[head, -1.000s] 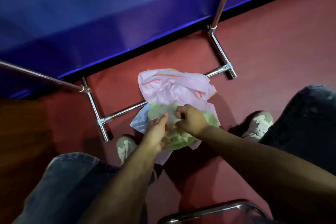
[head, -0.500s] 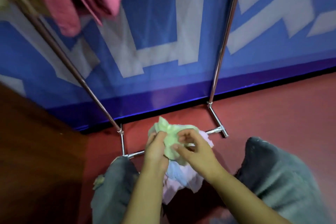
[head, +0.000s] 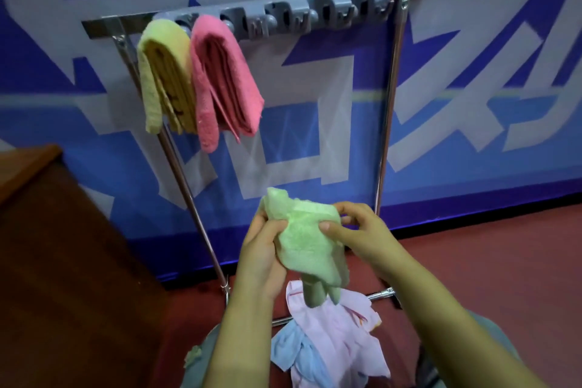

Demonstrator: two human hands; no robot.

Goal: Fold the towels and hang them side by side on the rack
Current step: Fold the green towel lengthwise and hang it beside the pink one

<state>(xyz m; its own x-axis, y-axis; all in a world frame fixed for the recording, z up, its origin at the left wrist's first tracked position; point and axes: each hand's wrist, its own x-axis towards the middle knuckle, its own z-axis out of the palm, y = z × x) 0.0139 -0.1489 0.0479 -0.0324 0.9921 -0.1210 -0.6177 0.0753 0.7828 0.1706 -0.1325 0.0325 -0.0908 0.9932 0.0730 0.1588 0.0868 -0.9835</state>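
Nearest you, the pink and blue cloths (head: pixel 330 343) lie heaped on the red floor (head: pixel 491 268) between your knees, left behind where a second ago the green towel (head: pixel 307 239) lay on top of them. You have since lifted that towel clear and raised your head, so the whole rack is now in sight instead of only its feet.

Your left hand (head: pixel 263 249) grips the towel's left side, thumb pressed over the cloth. Your right hand (head: pixel 356 230) pinches its upper right edge between thumb and fingers. The towel hangs bunched between both grips, its lower end dangling just above the heap. It looks only partly folded, so I judge you are at the folding step for the third towel, with the floor cloths left to do.

Farther off, the rack (head: pixel 390 98) stands against the wall. A yellow towel (head: pixel 163 72) and a pink towel (head: pixel 223 79) already hang folded on its top bar, touching side by side at the left end. The bar to their right is free, with grey clips (head: pixel 318 14) along it.

A brown wooden cabinet (head: pixel 56 246) stands at the left. Behind everything is a blue and white patterned wall (head: pixel 488 88).
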